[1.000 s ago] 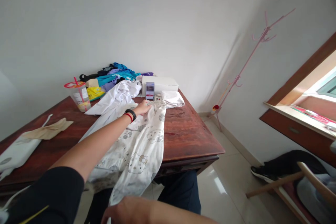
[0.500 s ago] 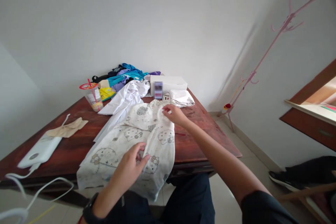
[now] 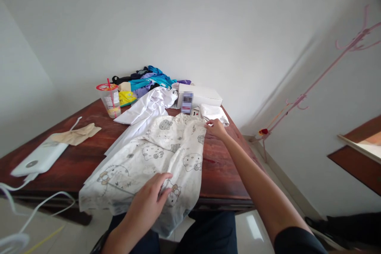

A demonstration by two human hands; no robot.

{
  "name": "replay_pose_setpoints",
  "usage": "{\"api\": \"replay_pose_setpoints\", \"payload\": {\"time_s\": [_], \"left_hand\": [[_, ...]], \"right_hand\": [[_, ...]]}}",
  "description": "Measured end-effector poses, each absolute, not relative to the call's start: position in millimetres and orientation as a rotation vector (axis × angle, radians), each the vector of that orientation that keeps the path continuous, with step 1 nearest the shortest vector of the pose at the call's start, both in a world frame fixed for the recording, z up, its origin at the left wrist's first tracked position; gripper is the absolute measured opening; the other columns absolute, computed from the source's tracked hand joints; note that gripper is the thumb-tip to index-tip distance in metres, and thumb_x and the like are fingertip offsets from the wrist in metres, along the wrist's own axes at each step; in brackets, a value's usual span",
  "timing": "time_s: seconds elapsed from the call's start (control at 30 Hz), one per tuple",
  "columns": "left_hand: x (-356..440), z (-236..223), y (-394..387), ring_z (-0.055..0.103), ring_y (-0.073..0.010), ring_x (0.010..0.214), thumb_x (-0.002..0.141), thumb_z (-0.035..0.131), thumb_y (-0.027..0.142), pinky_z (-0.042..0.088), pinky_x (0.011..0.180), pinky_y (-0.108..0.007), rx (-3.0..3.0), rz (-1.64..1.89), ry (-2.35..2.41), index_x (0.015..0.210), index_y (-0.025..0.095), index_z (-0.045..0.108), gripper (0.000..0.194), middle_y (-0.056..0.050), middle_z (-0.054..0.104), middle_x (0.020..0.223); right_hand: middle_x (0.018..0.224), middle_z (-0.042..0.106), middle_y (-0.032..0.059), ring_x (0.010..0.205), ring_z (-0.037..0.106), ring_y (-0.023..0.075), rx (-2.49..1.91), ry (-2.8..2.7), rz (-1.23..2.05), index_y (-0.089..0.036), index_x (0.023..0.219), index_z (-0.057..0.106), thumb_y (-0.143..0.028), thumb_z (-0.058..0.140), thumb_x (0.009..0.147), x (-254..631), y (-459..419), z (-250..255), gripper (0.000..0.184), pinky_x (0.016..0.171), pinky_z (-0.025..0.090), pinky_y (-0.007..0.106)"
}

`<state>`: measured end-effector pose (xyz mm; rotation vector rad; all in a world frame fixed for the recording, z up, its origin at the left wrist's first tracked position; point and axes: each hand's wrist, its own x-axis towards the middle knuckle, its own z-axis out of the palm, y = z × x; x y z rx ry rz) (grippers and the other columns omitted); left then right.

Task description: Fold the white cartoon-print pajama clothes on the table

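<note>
A white garment [image 3: 157, 166] with a grey and tan cat print lies spread over the front of the wooden table, its near end hanging past the edge. A lengthwise fold runs through its middle. My right hand [image 3: 216, 128] pinches the garment's far right edge between thumb and fingers. On its near part rests my left hand [image 3: 151, 198], fingers loosely bent and thumb apart, gripping nothing. Under the garment's left side, a plain white cloth [image 3: 149, 105] stretches toward the back.
Colourful clothes [image 3: 154, 79] are heaped at the back, near a white box [image 3: 202, 95] and a folded white cloth [image 3: 212, 113]. A lidded plastic cup [image 3: 110, 102] stands at left. Nearer lie a white power bank [image 3: 41, 158] with a cable and a beige cloth [image 3: 79, 135].
My right hand has moved right from above the garment's upper part to its far right edge and closed there, with that edge drawn outward. The view has shifted slightly.
</note>
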<state>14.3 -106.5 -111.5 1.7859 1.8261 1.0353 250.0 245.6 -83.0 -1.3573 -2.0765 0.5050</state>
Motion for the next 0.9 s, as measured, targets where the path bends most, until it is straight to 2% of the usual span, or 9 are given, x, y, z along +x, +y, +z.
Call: {"api": "replay_pose_setpoints", "payload": {"time_s": [0.13,0.23,0.4,0.53,0.63,0.8,0.9], "left_hand": [[15,-109,-108,0.073,-0.0262,0.089,0.092,0.054,0.034,0.059,0.086,-0.038,1.770,1.027,1.843,0.115,0.034,0.067,0.026,-0.005,0.075,0.108],[15,-105,-109,0.073,-0.0265,0.089,0.091,0.056,0.037,0.059,0.085,-0.037,1.752,1.034,1.834,0.115,0.035,0.068,0.027,-0.005,0.075,0.108],[13,-104,-110,0.072,-0.0255,0.085,0.092,0.056,0.040,0.060,0.085,-0.037,1.702,1.004,1.827,0.119,0.037,0.067,0.030,-0.005,0.075,0.107],[14,-107,-111,0.072,-0.0255,0.088,0.092,0.057,0.042,0.060,0.085,-0.037,1.697,1.004,1.829,0.120,0.037,0.067,0.030,-0.006,0.075,0.113],[16,-102,-112,0.072,-0.0246,0.094,0.097,0.052,0.042,0.059,0.091,-0.037,1.696,1.023,1.832,0.122,0.032,0.068,0.031,-0.007,0.074,0.115],[18,-92,-116,0.073,-0.0209,0.095,0.102,0.048,0.041,0.059,0.089,-0.030,1.679,1.070,1.819,0.122,0.027,0.068,0.032,-0.006,0.075,0.113],[17,-90,-118,0.073,-0.0199,0.094,0.103,0.049,0.040,0.060,0.087,-0.028,1.695,1.089,1.823,0.122,0.028,0.069,0.030,-0.005,0.075,0.113]], "right_hand": [[0.084,0.073,0.0079,0.067,0.067,0.0178,-1.287,-2.006,0.725,-0.014,0.095,0.074,-0.030,0.071,0.083,261,244,-92,0.020,0.062,0.052,0.029],[0.081,0.073,0.0075,0.062,0.065,0.0159,-1.221,-1.947,0.864,-0.014,0.095,0.071,-0.032,0.070,0.083,263,244,-100,0.021,0.055,0.053,0.027],[0.073,0.067,0.0055,0.064,0.061,0.0159,-1.146,-1.848,0.953,-0.015,0.084,0.069,-0.041,0.075,0.077,262,250,-108,0.028,0.054,0.050,0.026],[0.075,0.062,0.0028,0.065,0.057,0.0146,-1.098,-1.711,0.977,-0.017,0.086,0.063,-0.057,0.073,0.075,261,256,-102,0.042,0.052,0.047,0.024],[0.077,0.059,-0.0004,0.067,0.057,0.0138,-1.050,-1.632,1.030,-0.021,0.087,0.057,-0.065,0.069,0.075,256,255,-94,0.047,0.053,0.046,0.023],[0.067,0.048,-0.0067,0.054,0.045,0.0093,-0.911,-1.668,1.316,-0.024,0.085,0.052,-0.062,0.074,0.073,247,255,-82,0.046,0.049,0.038,0.021],[0.071,0.054,-0.0040,0.056,0.047,0.0109,-1.017,-1.922,1.111,-0.023,0.087,0.055,-0.057,0.060,0.084,244,262,-74,0.035,0.052,0.040,0.024]]}}
